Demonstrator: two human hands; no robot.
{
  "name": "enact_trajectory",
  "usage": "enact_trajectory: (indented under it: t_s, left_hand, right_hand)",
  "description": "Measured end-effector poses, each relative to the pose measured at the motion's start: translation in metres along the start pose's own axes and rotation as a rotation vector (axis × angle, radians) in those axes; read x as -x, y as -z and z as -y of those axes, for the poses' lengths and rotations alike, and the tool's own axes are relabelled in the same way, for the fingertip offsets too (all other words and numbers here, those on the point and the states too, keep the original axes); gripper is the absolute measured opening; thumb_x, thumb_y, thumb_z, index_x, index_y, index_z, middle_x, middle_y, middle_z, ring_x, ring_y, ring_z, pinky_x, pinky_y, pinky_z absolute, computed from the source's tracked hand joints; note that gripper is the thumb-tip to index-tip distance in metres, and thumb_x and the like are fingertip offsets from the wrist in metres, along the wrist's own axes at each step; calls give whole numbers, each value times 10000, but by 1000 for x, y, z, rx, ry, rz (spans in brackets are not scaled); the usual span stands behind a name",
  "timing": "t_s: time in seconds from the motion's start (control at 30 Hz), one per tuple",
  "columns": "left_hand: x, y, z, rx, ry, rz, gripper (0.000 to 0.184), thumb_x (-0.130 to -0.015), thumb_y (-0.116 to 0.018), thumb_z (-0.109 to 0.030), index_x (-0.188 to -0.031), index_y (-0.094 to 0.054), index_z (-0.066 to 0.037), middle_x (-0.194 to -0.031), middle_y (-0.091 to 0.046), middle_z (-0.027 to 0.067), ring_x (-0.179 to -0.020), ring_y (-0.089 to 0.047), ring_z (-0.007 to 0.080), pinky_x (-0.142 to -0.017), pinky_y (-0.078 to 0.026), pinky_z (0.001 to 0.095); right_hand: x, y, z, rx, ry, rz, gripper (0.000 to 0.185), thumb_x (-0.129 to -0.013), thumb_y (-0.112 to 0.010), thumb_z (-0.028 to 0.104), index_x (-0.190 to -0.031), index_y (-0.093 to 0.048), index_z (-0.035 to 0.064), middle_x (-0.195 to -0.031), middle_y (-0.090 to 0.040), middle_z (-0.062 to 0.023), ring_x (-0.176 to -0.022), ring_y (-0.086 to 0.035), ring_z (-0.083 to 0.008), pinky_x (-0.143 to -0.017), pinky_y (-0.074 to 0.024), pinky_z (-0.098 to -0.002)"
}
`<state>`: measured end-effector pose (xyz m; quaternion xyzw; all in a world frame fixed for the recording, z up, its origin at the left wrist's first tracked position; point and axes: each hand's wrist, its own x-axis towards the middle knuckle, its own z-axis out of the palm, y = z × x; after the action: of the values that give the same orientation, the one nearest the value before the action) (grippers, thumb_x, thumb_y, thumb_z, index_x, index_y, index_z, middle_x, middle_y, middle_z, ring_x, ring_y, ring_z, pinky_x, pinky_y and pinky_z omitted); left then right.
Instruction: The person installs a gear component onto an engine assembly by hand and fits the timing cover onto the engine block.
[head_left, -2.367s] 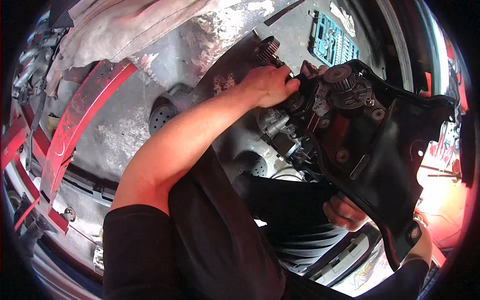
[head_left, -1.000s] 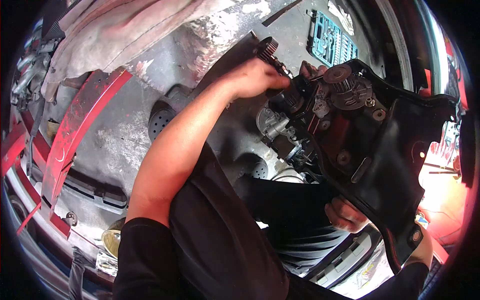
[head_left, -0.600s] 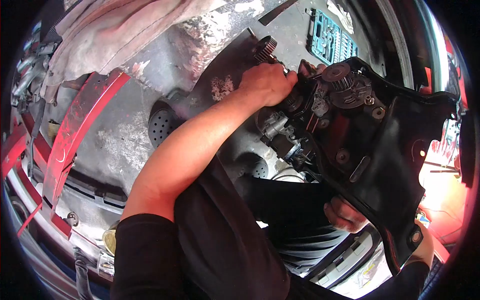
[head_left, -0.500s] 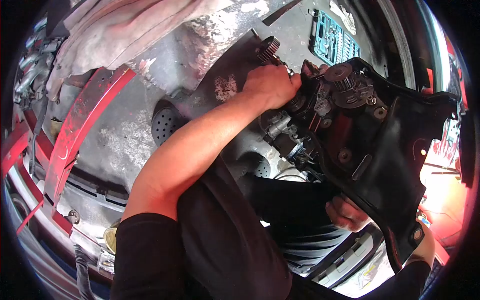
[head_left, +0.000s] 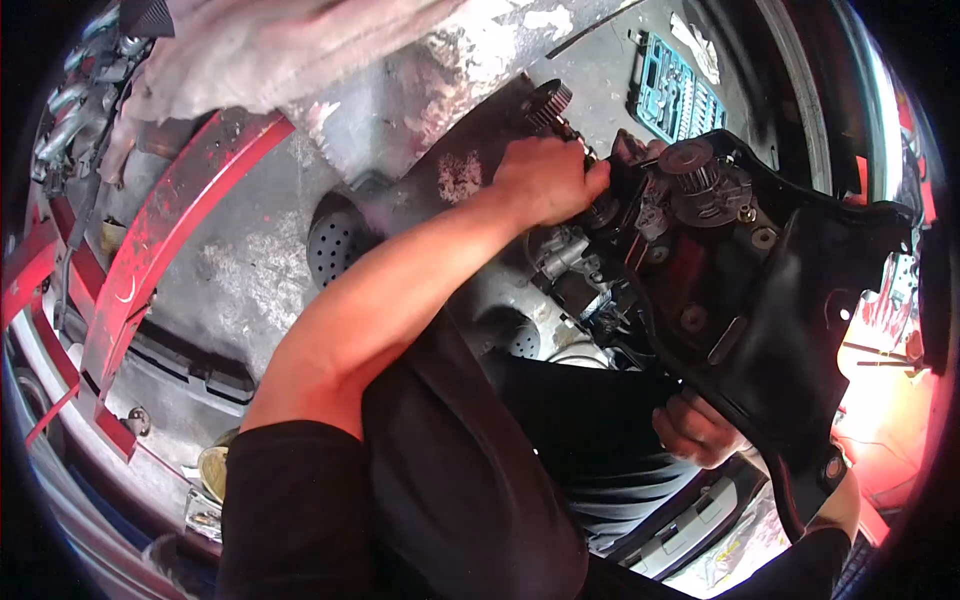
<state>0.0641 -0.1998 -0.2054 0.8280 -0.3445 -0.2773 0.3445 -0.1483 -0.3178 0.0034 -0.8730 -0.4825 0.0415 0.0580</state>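
My left hand (head_left: 548, 182) is closed in a fist at the upper side of a greasy engine assembly, against a shaft below a toothed pulley (head_left: 547, 102). What its fingers wrap is hidden. Just right of it, a second toothed pulley (head_left: 690, 168) sits on the engine, beside a large black curved cover (head_left: 800, 310). Metal engine parts (head_left: 575, 265) lie below the left hand. My right hand (head_left: 697, 430) is curled at the cover's lower left edge, its forearm passing behind the cover. Whatever it grips is out of sight.
A teal tool case (head_left: 675, 92) with sockets lies open on the floor at upper right. Red metal legs (head_left: 170, 225) stand at left, and a pinkish cloth (head_left: 270, 55) hangs above them. My perforated shoe (head_left: 335, 245) is on the stained floor. Bright light glares at right.
The view has shifted slightly, so most things appear a little lower and farther right. Both hands stay closed in about the same places on the assembly.
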Motion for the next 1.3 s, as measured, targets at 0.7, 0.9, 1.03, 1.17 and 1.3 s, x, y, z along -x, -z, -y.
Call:
enact_trajectory:
  t_s: [0.7,0.9,1.03,1.17,1.3]
  left_hand:
    - [12,-22,74,1422,302,274,672,-982,-303,-609,-1152,-599,-30,-792,-667,94,-663,-616,173,-605,-488,318]
    - [19,-8,76,1342,288,184,573,-1001,-331,-536,-1216,-571,-62,-814,-675,95,-701,-612,160,-650,-479,313]
    - [23,-4,71,912,34,150,329,-922,-522,-194,-1223,-611,-95,-868,-680,96,-794,-637,186,-729,-508,339]
    - [27,-9,61,512,-246,162,467,-825,-548,-46,-1287,-583,-105,-1077,-678,188,-1009,-659,303,-897,-499,375]
    - [33,18,52,498,-204,324,477,-829,-520,-32,-1297,-578,-96,-1016,-700,169,-962,-675,276,-872,-507,360]
  right_hand:
    - [9,-1,3,-33,35,-39,294,-589,-671,128,-876,-677,66,-729,-563,-19,-633,-573,-153,-580,-487,-313]
    - [-3,-7,-6,-16,49,-10,293,-598,-668,135,-883,-677,65,-730,-563,-19,-640,-574,-155,-589,-488,-316]
    - [-9,-8,-9,-9,56,3,293,-604,-665,139,-887,-677,65,-731,-563,-18,-644,-575,-156,-595,-489,-317]
    - [-13,-10,-7,-6,62,8,293,-610,-663,144,-891,-677,65,-731,-563,-18,-649,-576,-158,-601,-489,-319]
    - [-11,-7,-4,-1,52,21,292,-616,-660,148,-896,-677,65,-732,-564,-17,-654,-577,-159,-607,-490,-320]
